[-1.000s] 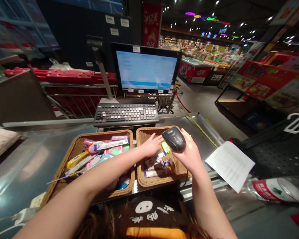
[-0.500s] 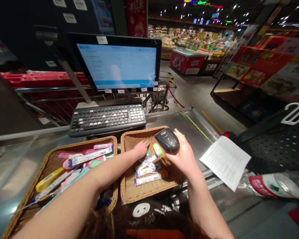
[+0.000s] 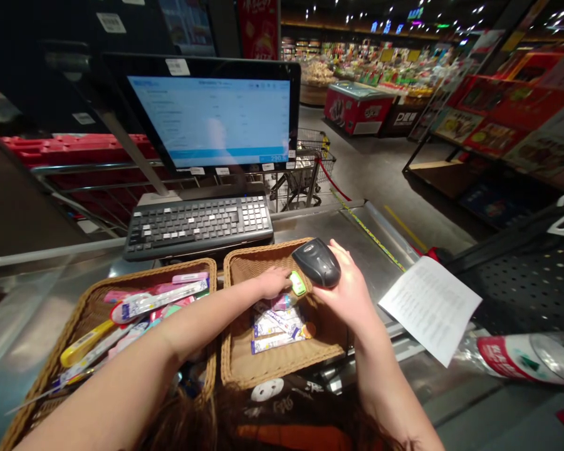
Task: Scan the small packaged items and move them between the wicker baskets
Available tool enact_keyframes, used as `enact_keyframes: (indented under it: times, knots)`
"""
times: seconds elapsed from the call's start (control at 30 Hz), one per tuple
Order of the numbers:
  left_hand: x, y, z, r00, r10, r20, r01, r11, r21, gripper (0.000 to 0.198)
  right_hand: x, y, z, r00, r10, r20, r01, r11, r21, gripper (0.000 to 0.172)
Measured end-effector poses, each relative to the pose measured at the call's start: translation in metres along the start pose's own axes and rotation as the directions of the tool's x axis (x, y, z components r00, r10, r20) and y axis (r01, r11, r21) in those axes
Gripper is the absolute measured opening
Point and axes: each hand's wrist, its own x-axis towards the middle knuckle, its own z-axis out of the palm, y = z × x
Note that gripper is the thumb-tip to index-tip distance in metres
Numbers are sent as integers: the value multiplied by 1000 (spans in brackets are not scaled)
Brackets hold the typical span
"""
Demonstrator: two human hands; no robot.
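My right hand (image 3: 345, 285) is wrapped round a black barcode scanner (image 3: 316, 263), held over the right wicker basket (image 3: 244, 374). My left hand (image 3: 276, 282) reaches into that basket, its fingers closed at the left end of a small bright green item (image 3: 297, 283); the thumb is hidden. Just below the hand lies a small pink and blue item (image 3: 283, 302). Several slim white and blue wrapped packets (image 3: 275, 341) lie on the basket's floor, with a small orange piece (image 3: 309, 330) beside them. Under my left arm, the left basket (image 3: 210, 351) holds colourful packaged items, including a yellow one (image 3: 85, 343).
Behind the baskets stand a black keyboard (image 3: 200, 225) and a lit monitor (image 3: 211, 122). Right of my right hand lies a printed sheet (image 3: 430, 307), with a labelled plastic bottle (image 3: 521, 356) near it. The metal counter (image 3: 345, 228) extends behind the right basket.
My left hand has moved right and reached the green item. The pink and blue item below it shows more now. My right hand keeps the scanner in nearly the same place.
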Motion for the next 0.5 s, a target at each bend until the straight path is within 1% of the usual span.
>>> enact_keyframes:
  times: [0.03, 0.1, 0.13, 0.17, 0.2, 0.27, 0.37, 0.5]
  knots:
    - [0, 4, -1, 998, 60, 7, -60, 998, 10, 44, 0, 0, 0, 1000, -2, 2, 2, 1000, 1, 50]
    - [0, 12, -3, 980, 193, 41, -194, 980, 36, 50, 1, -1, 0, 1000, -3, 3, 3, 1000, 5, 50]
    - [1, 16, -3, 969, 238, 60, -241, 969, 52, 50, 1, -1, 0, 1000, -2, 4, 2, 1000, 6, 50]
    - [2, 20, -3, 964, 255, 77, -260, 963, 68, 50, 1, -2, 0, 1000, -1, 4, 1, 1000, 7, 50]
    - [4, 23, -2, 966, 243, 86, -250, 965, 83, 49, 2, -2, 0, 1000, 0, 4, 0, 1000, 7, 50]
    - [7, 25, -2, 980, 179, 83, -187, 976, 108, 45, 2, -3, -1, 1000, 2, 2, -2, 1000, 7, 50]
    - [12, 23, -1, 995, 84, 48, -90, 987, 133, 34, 1, -4, -2, 1000, -1, -6, 1, 1000, 11, 50]
    - [12, 21, 3, 1000, 4, 5, -5, 985, 170, 28, 1, -6, -3, 1000, -12, -11, 12, 1000, 8, 49]
